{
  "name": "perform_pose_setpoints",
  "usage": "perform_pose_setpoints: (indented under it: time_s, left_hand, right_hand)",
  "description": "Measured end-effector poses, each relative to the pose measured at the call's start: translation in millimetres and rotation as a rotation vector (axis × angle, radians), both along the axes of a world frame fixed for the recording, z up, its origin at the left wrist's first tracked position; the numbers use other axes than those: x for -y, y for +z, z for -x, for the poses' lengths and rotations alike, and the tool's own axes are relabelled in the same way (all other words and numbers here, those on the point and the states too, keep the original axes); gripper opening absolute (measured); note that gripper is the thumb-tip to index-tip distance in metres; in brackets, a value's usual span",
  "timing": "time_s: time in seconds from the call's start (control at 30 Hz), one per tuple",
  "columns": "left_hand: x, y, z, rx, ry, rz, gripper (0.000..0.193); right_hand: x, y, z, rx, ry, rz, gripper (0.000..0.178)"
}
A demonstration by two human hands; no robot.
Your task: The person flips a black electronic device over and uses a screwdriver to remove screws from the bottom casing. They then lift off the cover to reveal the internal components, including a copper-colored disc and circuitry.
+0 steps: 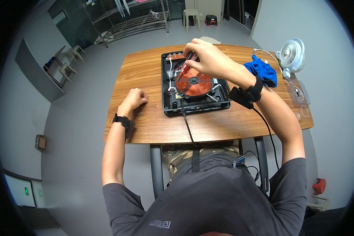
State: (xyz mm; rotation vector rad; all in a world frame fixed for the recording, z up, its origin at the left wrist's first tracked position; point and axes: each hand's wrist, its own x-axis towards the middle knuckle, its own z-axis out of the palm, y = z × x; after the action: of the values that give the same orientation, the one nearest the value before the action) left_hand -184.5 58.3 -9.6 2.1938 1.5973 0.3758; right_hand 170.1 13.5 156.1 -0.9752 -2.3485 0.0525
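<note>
An opened induction cooker lies on the wooden table, its black casing showing a round copper coil inside. My right hand is above the cooker's far part, closed around a screwdriver with a red and black handle. The screwdriver slants down toward the coil's left edge; I cannot tell what its tip touches. Left of the casing, my left hand rests on the tabletop with its fingers curled in. Whatever it may hold is hidden. Small pale bits, perhaps screws, lie beside my left wrist.
A black power cord runs from the cooker over the near edge of the table. At the right are a blue cloth, a white fan and a clear plastic container. Stools stand on the floor beyond.
</note>
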Motion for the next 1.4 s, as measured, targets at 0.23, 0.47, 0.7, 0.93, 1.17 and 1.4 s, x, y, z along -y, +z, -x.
perform_pose_setpoints:
  time_s: [0.23,0.47,0.7,0.93,1.17,1.4]
  left_hand:
    - [2.3,1.3,-0.6,0.022,-0.014,-0.072,0.018]
    - [15.5,13.0,12.9,-0.041,0.007,0.082,0.014]
    - [25.0,10.3,14.1,-0.028,-0.067,0.158,0.007]
    - [29.5,24.7,11.0,-0.076,-0.101,0.182,0.008]
    - [16.9,68.5,-26.8,-0.048,-0.11,0.038,0.014]
    - [-3.3,77.5,-139.1,-0.024,-0.415,-0.218,0.039]
  right_hand:
    - [5.5,-0.5,-2.3,0.012,-0.007,0.008,0.023]
    - [3.3,-3.3,-6.6,-0.009,-0.005,0.011,0.021]
    - [1.9,-5.2,-9.3,0.005,-0.003,-0.037,0.021]
    - [-8.1,-0.3,-31.0,-0.028,-0.025,-0.039,0.021]
    - [-26.1,10.2,-76.4,-0.049,-0.115,-0.066,0.024]
    - [-30.3,10.5,-105.6,-0.047,-0.132,-0.072,0.026]
